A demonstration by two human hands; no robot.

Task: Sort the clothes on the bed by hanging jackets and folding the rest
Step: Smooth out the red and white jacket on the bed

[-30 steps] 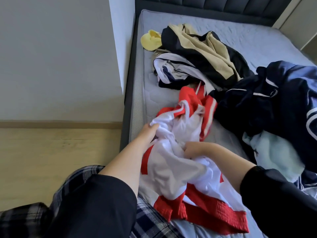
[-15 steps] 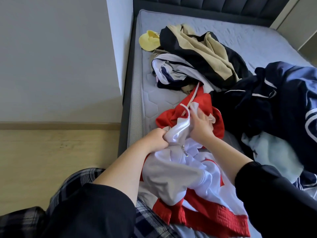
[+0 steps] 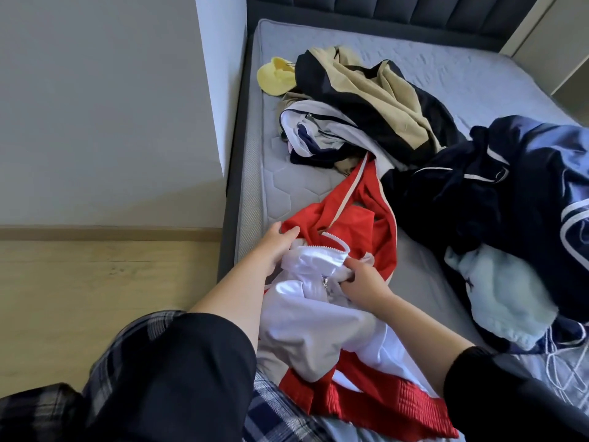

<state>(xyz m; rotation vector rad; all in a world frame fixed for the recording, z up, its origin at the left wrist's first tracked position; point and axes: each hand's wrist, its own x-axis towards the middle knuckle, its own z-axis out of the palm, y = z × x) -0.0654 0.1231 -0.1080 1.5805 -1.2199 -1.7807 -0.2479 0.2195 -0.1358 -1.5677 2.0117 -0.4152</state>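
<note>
Red-and-white zip-front jacket (image 3: 347, 223), left edge of the grey quilted bed (image 3: 478, 74): your left hand (image 3: 276, 247) and right hand (image 3: 365, 283) each grip its white fabric.

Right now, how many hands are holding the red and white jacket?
2. The left hand grips the red and white jacket at its left edge, by the red part; the right hand pinches the white cloth just below the zipper.
</note>
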